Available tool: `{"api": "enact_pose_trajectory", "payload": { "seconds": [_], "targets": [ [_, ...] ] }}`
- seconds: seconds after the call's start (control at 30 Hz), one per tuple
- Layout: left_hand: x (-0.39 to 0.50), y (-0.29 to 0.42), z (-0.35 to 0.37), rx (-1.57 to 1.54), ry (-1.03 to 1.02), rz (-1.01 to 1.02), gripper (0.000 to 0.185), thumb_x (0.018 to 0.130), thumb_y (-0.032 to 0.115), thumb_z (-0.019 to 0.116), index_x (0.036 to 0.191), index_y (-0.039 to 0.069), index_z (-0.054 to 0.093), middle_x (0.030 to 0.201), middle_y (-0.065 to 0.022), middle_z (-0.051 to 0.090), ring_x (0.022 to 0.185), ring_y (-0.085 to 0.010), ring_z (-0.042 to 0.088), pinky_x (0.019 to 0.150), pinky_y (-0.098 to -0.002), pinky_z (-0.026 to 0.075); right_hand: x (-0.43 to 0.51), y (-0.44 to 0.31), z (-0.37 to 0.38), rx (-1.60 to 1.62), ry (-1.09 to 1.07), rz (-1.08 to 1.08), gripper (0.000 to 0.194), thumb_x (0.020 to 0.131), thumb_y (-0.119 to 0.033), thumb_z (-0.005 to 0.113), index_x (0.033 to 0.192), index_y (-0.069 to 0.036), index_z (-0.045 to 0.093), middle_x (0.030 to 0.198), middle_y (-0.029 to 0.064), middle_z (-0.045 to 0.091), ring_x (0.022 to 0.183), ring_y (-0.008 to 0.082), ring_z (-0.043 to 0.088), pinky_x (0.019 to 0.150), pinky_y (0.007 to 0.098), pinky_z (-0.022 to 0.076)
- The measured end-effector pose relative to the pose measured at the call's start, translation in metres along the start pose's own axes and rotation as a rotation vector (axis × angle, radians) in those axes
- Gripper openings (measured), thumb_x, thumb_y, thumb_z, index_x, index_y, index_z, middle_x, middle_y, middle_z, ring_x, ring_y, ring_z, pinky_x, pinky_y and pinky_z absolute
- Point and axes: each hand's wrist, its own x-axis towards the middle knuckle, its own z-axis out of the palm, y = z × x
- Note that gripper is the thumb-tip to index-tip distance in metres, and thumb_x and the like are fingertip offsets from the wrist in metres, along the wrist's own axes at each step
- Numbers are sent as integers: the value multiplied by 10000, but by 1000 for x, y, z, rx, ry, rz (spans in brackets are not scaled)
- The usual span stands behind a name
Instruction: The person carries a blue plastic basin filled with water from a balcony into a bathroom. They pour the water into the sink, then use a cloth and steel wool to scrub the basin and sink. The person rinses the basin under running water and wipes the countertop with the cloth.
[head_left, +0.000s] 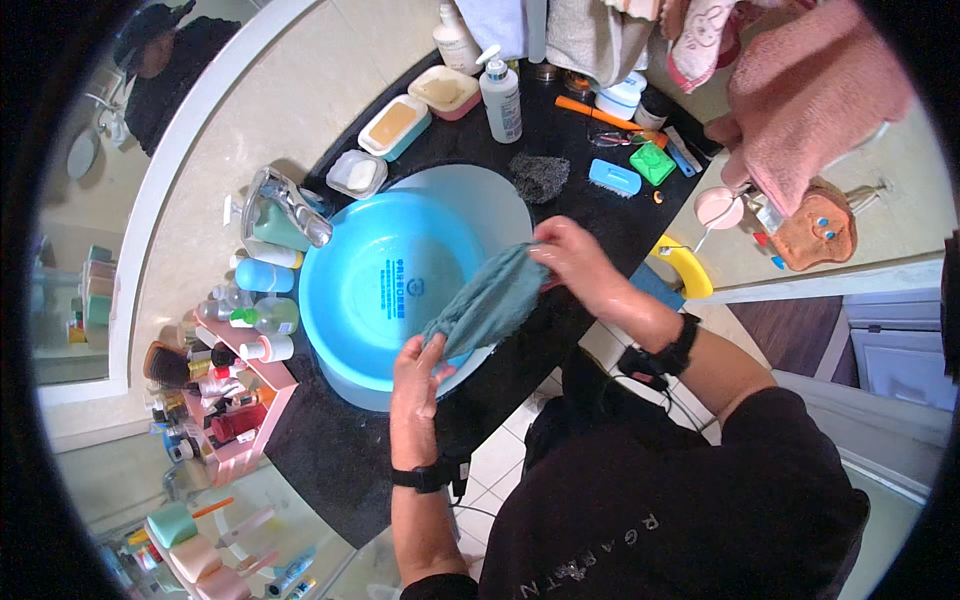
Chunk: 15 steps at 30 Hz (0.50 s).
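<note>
A grey-green cloth (491, 300) is stretched at a slant between my two hands, over the near right rim of a blue plastic basin (352, 300). My left hand (422, 371) pinches its lower end between thumb and fingers. Its upper end is gripped by my right hand (570, 259), whose fingertips are partly hidden behind the fabric. The basin bears blue writing on its bottom and sits tilted in a white washbasin (499, 199). Over the basin's far left rim reaches a chrome faucet (296, 210).
Soap dishes (394, 127), a pump bottle (501, 101), a dark mesh scrubber (538, 178) and a blue brush (615, 178) stand along the back of the black counter (330, 450). A pink organizer (255, 431) full of bottles is at left. Towels (817, 97) hang at upper right.
</note>
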Motion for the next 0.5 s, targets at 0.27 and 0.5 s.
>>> {"api": "enact_pose_trajectory", "payload": {
  "seconds": [0.27,0.5],
  "targets": [
    [31,16,121,190,-199,208,556,885,374,615,1262,-13,483,1136,-110,558,971,-185,557,810,-330,483,-33,-20,-111,-814,426,-377,290,826,-94,612,1111,-71,563,1086,104,584,936,229,581,842,321,472],
    [-35,-31,62,138,-147,111,508,923,323,574,1287,-14,464,1212,-145,563,1059,-213,573,844,-334,492,7,23,-102,-1522,-143,-814,512,854,-276,598,1332,-160,456,1401,114,391,1300,308,358,1070,455,298]
  ]
}}
